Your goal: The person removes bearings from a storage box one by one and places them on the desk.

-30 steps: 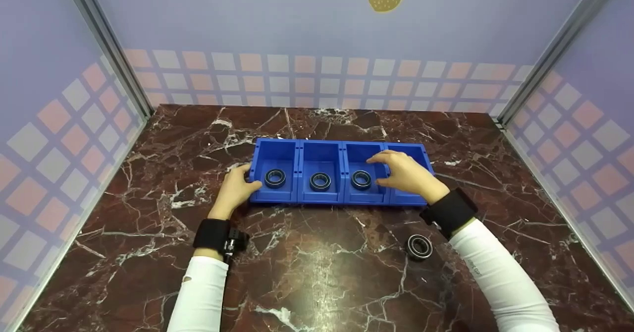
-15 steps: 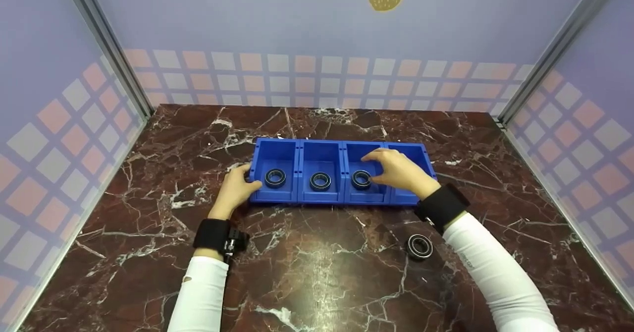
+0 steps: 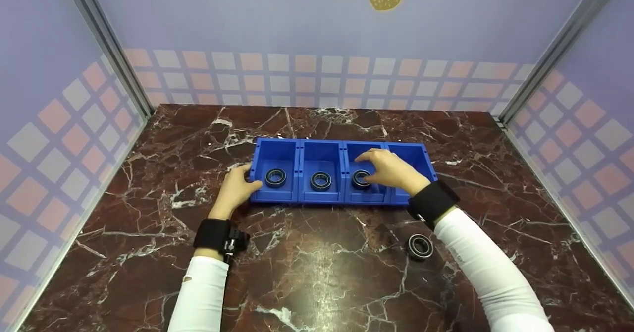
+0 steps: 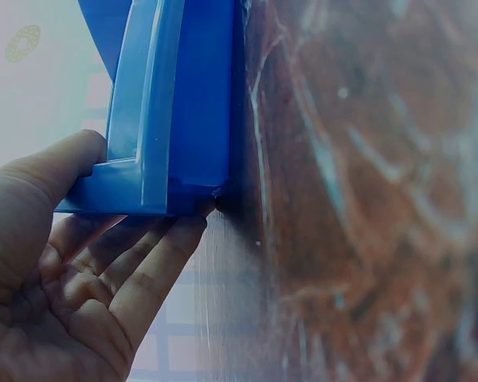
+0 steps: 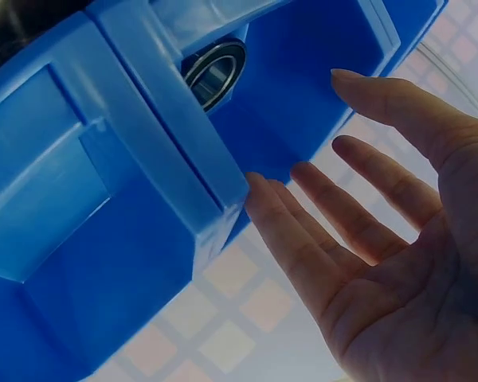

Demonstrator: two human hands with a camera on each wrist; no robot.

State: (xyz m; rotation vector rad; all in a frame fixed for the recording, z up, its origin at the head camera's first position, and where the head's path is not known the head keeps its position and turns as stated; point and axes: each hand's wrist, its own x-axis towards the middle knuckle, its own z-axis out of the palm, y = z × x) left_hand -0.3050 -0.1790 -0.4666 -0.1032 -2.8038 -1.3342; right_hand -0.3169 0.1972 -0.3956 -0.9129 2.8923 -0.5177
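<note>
A row of blue bins (image 3: pixel 319 204) stands on the marbled table, joined side by side. My left hand (image 3: pixel 235 191) holds the row's left end wall, thumb over the rim and fingers along the outside; the left wrist view shows this grip on the blue plastic (image 4: pixel 143 119). One bearing lies in each of the first three bins from the left: the left bearing (image 3: pixel 275 178), the middle bearing (image 3: pixel 320 181) and the third bearing (image 3: pixel 360 180). Over the third bin hovers my right hand (image 3: pixel 394 169), fingers spread; its thumb partly covers that bearing (image 5: pixel 215 73). Nothing is between its fingers.
Another bearing (image 3: pixel 420 247) lies on the table in front of the row, left of my right forearm. My right hand hides part of the rightmost bin (image 3: pixel 411 156). Patterned panels (image 3: pixel 317 29) close off the back and both sides.
My right hand has moved a little to the left over the third bin, its thumb coming over the bearing there. The left hand, the bins and the bearings have stayed in place.
</note>
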